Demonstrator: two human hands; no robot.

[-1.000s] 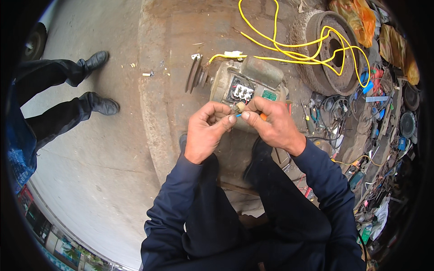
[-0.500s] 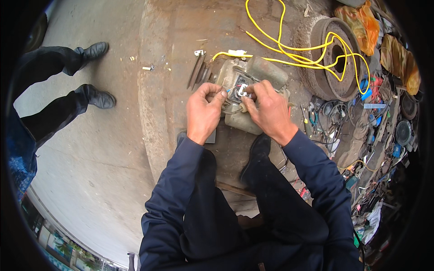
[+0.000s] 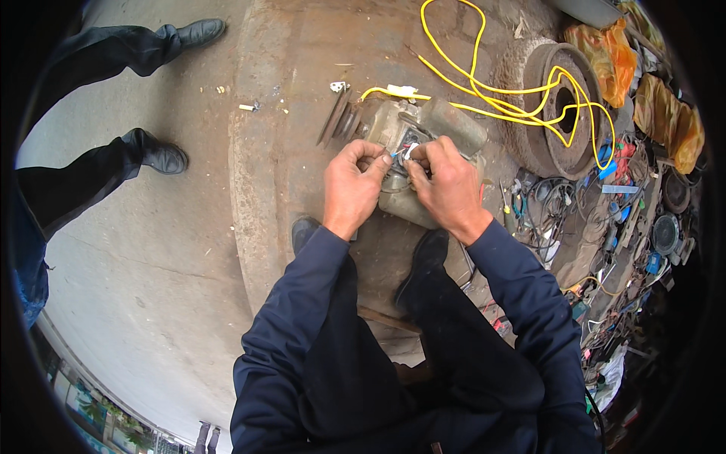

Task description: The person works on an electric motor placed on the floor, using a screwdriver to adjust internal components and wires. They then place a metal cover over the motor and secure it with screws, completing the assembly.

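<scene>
A worn grey-green electric motor lies on the ground in front of my feet, a grooved pulley at its left end. Thin wires come out of an opening in its top. My left hand is closed over the left side of this opening, thumb and forefinger pinching a thin blue wire. Close beside it, my right hand pinches a small white piece by the wires; its kind is not clear. The fingertips of both hands are nearly together.
Yellow cable runs from behind the motor to loops over a rusty wheel rim. Tools, cords and scrap crowd the right side, with orange plastic bags above them. At the left, another person's legs and dark shoes stand on the concrete.
My left hand has shifted slightly right, toward my right hand. The white piece now shows less between my right fingers. The other person's far foot has moved forward and to the right.
</scene>
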